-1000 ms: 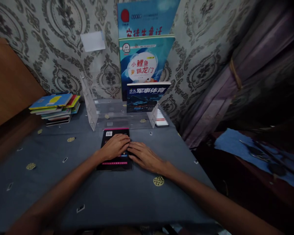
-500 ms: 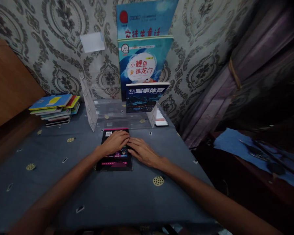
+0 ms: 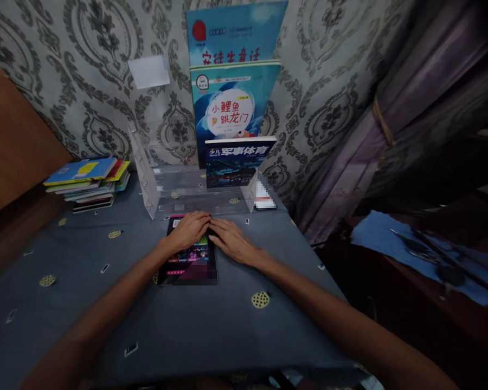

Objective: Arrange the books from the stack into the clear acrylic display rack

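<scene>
A black book [image 3: 192, 254] with pink bands and small coloured pictures lies flat on the table in front of a clear stepped display rack [image 3: 145, 181]. My left hand [image 3: 189, 232] rests on the upper part of its cover, fingers stretched out and lying flat. Beside it, my right hand [image 3: 232, 239] lies over the book's right edge, also with extended fingers. The fingertips of both hands meet near the top right corner, which they partly hide. Neither hand is wrapped around the book.
On the rack stand a dark blue book [image 3: 238, 165], a turquoise book [image 3: 231, 111] and a taller blue book [image 3: 236, 32]. A book stack [image 3: 87, 181] sits at the left. Beyond the table's right edge are a tied curtain [image 3: 341, 168] and a blue cloth [image 3: 374, 238].
Both hands have slid slightly away from me along the book, toward the rack, uncovering more of its lower pictures. The camera view has shifted a little.
</scene>
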